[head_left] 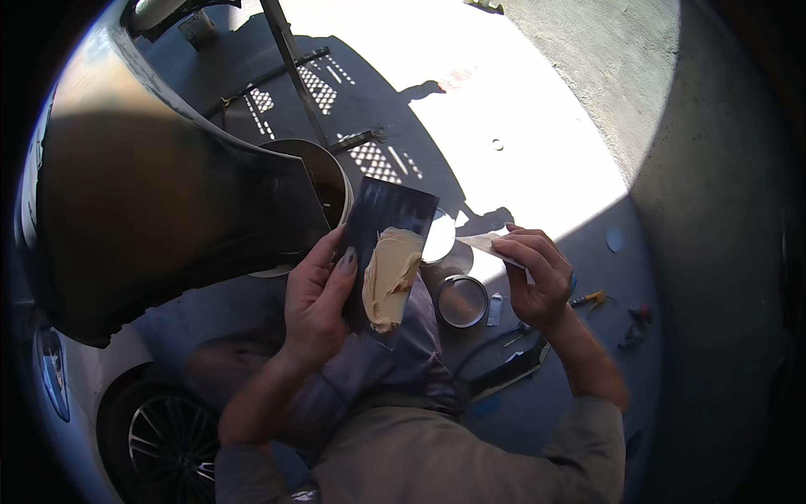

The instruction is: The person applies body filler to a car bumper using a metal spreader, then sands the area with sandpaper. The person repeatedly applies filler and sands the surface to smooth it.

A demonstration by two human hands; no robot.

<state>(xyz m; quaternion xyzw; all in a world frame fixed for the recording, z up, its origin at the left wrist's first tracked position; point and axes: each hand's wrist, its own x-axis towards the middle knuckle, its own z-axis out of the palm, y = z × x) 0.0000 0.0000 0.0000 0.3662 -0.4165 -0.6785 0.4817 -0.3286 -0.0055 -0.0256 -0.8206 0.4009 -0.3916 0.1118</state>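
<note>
"How far along is it?"
"The thick cream-coloured paste [390,273] sits in a ridged heap on the flat dark rectangular board [369,210]. Dispensed and partly worked, I'd judge; most looks unused."
"And the hands?"
"The left hand [319,294] grips the board's left edge, thumb on its face. The right hand [541,273] pinches a thin pale flat spreader [478,243], apart from the paste."
"Any on the large curved dark panel [185,185]?"
"None I can make out, but it's heavily shaded; I can't tell whether any is applied."
"Farther out?"
"A round metal tin [463,301] stands on the grey floor [537,428]."
</note>
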